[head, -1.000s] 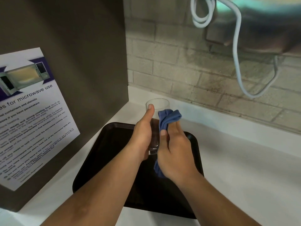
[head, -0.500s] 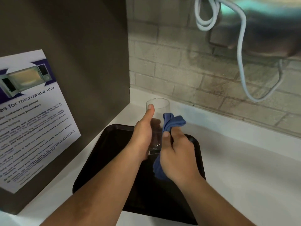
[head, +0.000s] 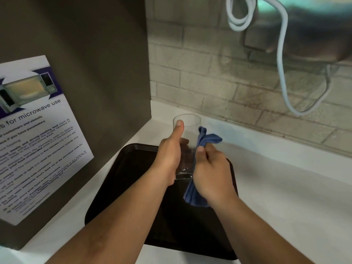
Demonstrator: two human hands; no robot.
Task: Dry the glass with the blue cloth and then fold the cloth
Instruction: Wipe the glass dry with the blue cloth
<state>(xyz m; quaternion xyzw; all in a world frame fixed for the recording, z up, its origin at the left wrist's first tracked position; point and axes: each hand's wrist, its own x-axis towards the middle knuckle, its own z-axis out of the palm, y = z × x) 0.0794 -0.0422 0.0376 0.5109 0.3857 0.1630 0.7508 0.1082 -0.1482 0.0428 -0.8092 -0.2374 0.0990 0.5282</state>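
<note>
A clear drinking glass (head: 188, 126) is held upright above the black tray (head: 122, 174). My left hand (head: 169, 155) wraps its left side, thumb up near the rim. My right hand (head: 211, 172) grips the bunched blue cloth (head: 206, 139) and presses it against the glass's right wall. One end of the cloth sticks up past my thumb, the other hangs below my palm over the tray. The glass's lower part is partly hidden by both hands.
The tray lies on a white counter (head: 285, 187). A dark panel with a microwave-use notice (head: 34, 134) stands at the left. A brick wall (head: 219, 73) runs behind, and a white cable (head: 282, 60) loops down at the upper right.
My right hand with the cloth has slid slightly down and right along the glass's side. The left hand keeps its hold on the glass.
</note>
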